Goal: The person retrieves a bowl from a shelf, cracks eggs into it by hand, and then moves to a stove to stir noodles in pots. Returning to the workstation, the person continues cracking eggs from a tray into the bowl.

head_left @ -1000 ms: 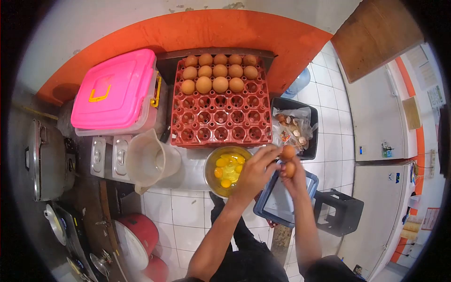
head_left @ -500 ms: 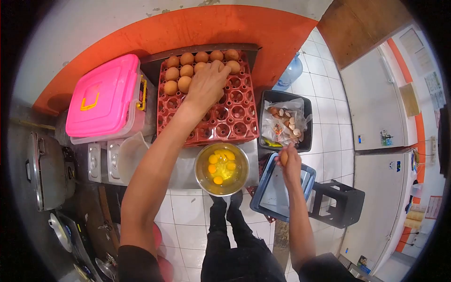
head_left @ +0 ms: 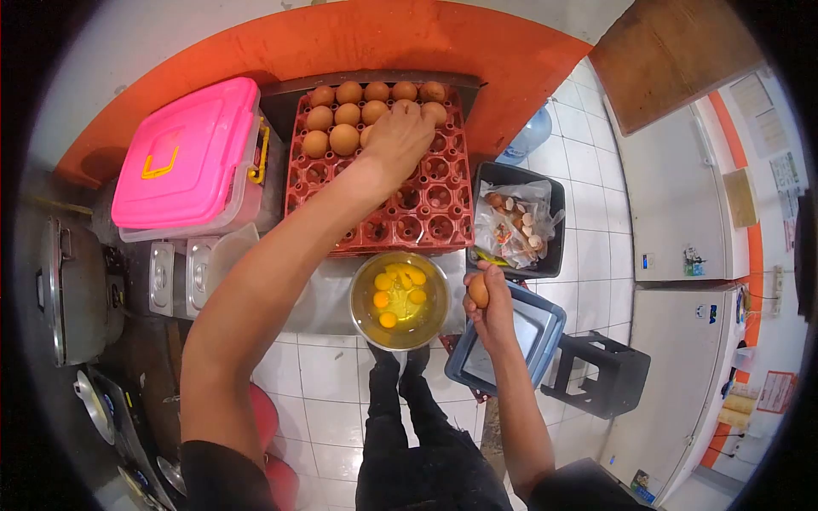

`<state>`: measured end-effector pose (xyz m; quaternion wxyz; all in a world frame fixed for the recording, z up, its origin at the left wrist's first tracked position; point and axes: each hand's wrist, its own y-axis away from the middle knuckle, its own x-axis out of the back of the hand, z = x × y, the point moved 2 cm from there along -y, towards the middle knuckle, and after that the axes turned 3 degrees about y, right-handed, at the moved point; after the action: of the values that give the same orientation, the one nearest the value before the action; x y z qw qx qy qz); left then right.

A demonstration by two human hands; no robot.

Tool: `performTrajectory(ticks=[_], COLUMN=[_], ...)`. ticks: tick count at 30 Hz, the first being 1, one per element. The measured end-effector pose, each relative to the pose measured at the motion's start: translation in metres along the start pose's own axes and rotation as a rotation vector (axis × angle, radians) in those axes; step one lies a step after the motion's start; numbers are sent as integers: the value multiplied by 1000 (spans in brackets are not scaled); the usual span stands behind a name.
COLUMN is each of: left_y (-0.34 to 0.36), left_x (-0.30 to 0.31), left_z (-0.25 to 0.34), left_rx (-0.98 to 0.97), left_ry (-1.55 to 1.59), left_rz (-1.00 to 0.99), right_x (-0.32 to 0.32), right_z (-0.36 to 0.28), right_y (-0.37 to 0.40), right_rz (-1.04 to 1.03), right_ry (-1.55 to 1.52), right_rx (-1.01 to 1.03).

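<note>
My left hand (head_left: 399, 143) reaches over the red egg tray (head_left: 362, 241), its fingers curled down around an egg in the second row that is mostly hidden under them. Several brown eggs (head_left: 344, 139) fill the back and left cups. A whole brown egg (head_left: 480, 291) sits in my right hand (head_left: 492, 317), fingers wrapped round it, above the near left part of a blue bin (head_left: 552, 317). Between my arms a metal bowl (head_left: 358, 317) holds several unbroken yellow yolks (head_left: 388, 319) in clear egg white.
A black bin (head_left: 558, 204) lined with a plastic bag holds broken eggshells (head_left: 521, 223). To the left stand a pink-lidded box (head_left: 183, 153), metal containers with lids (head_left: 198, 272) and a large pot (head_left: 77, 289). A black stool (head_left: 609, 379) is on the tiled floor at right.
My right hand with its egg has moved left, from beside the shell bin toward the bowl. My left hand stays over the egg tray, shifted slightly right. The camera view has moved a little.
</note>
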<state>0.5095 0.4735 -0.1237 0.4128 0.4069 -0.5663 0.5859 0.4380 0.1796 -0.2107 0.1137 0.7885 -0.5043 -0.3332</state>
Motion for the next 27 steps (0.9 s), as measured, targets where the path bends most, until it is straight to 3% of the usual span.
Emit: performTrajectory(ticks=[3, 6, 8, 10, 12, 14, 17, 18, 20, 24, 27], left_y=[3, 31, 83, 144, 202, 231, 239, 240, 243, 254, 254], left_x=[18, 74, 60, 76, 52, 27, -4, -7, -4, -1, -13], left_z=[2, 19, 39, 87, 133, 175, 197, 198, 190, 180, 187], left_rx=[98, 460, 541, 778, 1006, 1361, 1274, 1381, 1399, 1426, 1366], left_ry=[104, 719, 1186, 1458, 1677, 1921, 1681, 1737, 1717, 1645, 1578], left_rz=[-87, 48, 421, 398, 329, 353, 470, 450, 436, 451, 472], right_x=[6, 6, -1, -20, -30, -37, -57, -66, -67, -69, -79], right_z=[9, 22, 21, 12, 20, 37, 46, 42, 45, 40, 58], right_y=[-4, -2, 2, 17, 26, 25, 34, 38, 33, 37, 45], right_rz=[-12, 51, 86, 123, 110, 86, 35, 0, -52, 59, -126], right_ry=[-5, 56, 140, 118, 60, 202, 535, 595, 691, 505, 878], right_rx=[24, 41, 52, 98, 148, 269, 382, 385, 429, 439, 617])
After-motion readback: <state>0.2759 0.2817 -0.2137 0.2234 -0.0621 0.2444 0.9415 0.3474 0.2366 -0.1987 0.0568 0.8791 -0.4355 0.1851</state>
